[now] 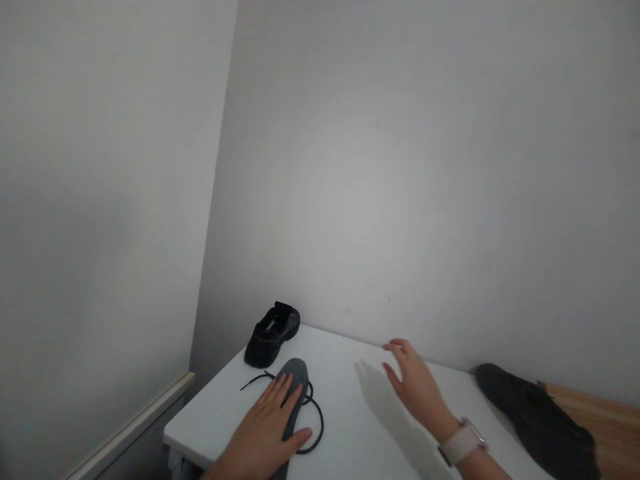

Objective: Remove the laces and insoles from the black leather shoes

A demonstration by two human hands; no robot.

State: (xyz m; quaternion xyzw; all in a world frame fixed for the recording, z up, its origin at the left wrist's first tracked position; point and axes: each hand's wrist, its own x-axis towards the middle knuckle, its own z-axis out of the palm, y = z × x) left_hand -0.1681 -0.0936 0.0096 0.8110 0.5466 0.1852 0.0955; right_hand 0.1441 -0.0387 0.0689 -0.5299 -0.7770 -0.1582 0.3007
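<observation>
My left hand [273, 417] lies flat, fingers stretched out, on a long grey insole [296, 371] on the white table. A thin black shoelace [320, 421] curls out from beneath the insole on both sides. Raised over the table to the right is my right hand [416, 381], fingers apart and holding nothing. Its wrist wears a watch with a pale band. Behind the insole, at the table's far left corner, a black shoe [265, 352] rests close to the wall.
At the right, a dark grey shoe-shaped item [535, 417] lies by the wall, its kind unclear. Beside it is a wooden board [600, 417]. Grey walls close off the back and left of the white table [345, 440]. A pale ledge [135, 427] runs along the lower left.
</observation>
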